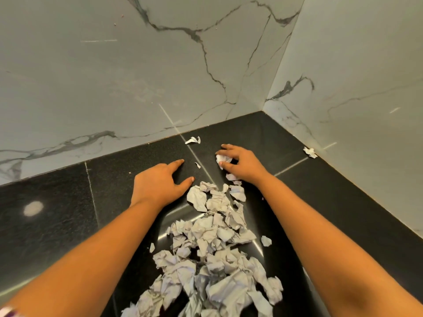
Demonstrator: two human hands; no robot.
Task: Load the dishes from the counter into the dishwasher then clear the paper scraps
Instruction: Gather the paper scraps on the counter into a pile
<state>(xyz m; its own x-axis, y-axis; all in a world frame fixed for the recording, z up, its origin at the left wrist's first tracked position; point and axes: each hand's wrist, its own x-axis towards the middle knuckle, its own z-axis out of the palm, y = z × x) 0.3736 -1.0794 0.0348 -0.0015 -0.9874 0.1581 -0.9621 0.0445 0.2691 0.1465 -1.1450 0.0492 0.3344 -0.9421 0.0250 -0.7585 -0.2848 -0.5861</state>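
Observation:
A long pile of crumpled white paper scraps [212, 252] lies on the black stone counter [57, 225], running from the bottom middle toward the far corner. My left hand [158, 184] rests flat on the counter at the pile's far left end, fingers straight. My right hand [240, 163] is just beyond the pile, its fingers curled round one crumpled paper scrap [223, 159]. No dishes or dishwasher are in view.
Loose scraps lie apart from the pile: one by the back wall [193, 140], one in the right corner against the side wall [310, 152], a tiny one [197, 165] between my hands, another at the right [266, 240]. Marble walls [137, 76] close the counter behind and to the right.

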